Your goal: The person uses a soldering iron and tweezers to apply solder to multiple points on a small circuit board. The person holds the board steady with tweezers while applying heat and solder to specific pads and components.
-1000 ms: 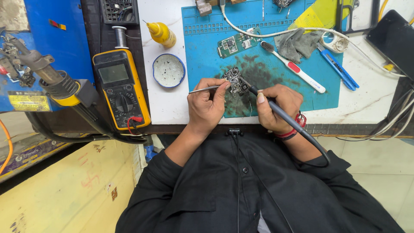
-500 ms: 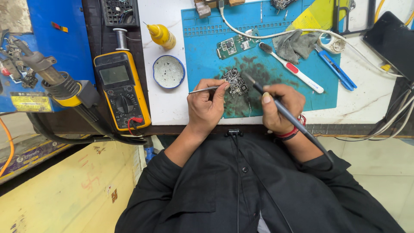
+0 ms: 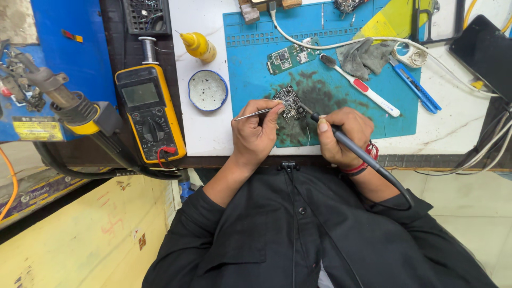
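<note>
A small dark circuit board (image 3: 288,101) is being worked on near the middle of the blue work mat (image 3: 256,64), which is lying on the white bench (image 3: 213,136). The left hand (image 3: 256,133) is being held at about seven o'clock from the board, its fingers (image 3: 271,114) pinched narrowly on thin metal tweezers (image 3: 255,113) — the tips are being pressed against the board's left edge. The right hand (image 3: 341,133) is being kept at about four o'clock from the board, its fingers closed around the black handle of a soldering iron (image 3: 333,132); the tip is being touched to the board's lower right part, while the black cord is being trailed back over the wrist toward five o'clock.

A green circuit board (image 3: 290,55) is lying on the mat at twelve o'clock from the dark board, well apart from it. At two o'clock a white toothbrush (image 3: 360,85) with a red patch is lying aslant, with a grey rag (image 3: 362,56) just beyond it and blue tweezers (image 3: 413,85) farther right. Off the mat, at nine o'clock, a round blue-rimmed tin (image 3: 207,90) is sitting on the bench, and a yellow squeeze bottle (image 3: 198,46) is lying at eleven o'clock. A yellow multimeter (image 3: 149,120) is resting on the dark strip at the far left — a hot-air handle (image 3: 74,109) is lying beside it.
</note>
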The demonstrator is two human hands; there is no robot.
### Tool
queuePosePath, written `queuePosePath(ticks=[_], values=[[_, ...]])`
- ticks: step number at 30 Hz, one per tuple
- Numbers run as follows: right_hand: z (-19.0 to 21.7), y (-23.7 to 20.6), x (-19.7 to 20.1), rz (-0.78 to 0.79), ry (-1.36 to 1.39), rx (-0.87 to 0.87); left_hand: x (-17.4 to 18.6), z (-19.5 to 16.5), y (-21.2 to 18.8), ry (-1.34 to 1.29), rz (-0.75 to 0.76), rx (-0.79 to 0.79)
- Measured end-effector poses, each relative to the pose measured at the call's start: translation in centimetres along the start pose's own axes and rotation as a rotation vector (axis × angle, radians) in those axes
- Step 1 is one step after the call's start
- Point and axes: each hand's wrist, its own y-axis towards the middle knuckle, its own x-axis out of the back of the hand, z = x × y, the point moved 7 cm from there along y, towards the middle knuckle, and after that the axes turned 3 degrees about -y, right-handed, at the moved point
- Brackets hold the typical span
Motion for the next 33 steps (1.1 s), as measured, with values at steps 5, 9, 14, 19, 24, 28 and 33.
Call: queuePosePath(ticks=[5, 9, 14, 19, 24, 28, 33], values=[[0.12, 0.19, -0.36, 0.020, -0.013, -0.006, 0.06, -0.19, -0.05, 0.038, -0.003, -0.014], [0.20, 0.43, -0.36, 0.020, -0.010, -0.016, 0.05, -0.31, 0.06, 0.055, -0.002, -0.030], [0.38, 0.49, -0.34, 0.021, -0.013, -0.001, 0.15, -0.51, 0.06, 0.062, -0.007, -0.057], [0.39, 0.56, -0.29, 0.019, -0.018, 0.005, 0.13, -0.45, 0.07, 0.058, -0.003, -0.044], [0.41, 0.54, -0.33, 0.018, -0.017, 0.001, 0.10, -0.37, 0.04, 0.055, -0.006, -0.035], [0.45, 0.58, -0.29, 0.020, -0.026, 0.010, 0.01, -0.39, 0.05, 0.047, -0.003, -0.039], [0.43, 0.58, -0.36, 0.024, -0.025, -0.004, 0.09, -0.47, 0.03, 0.053, -0.006, -0.050]])
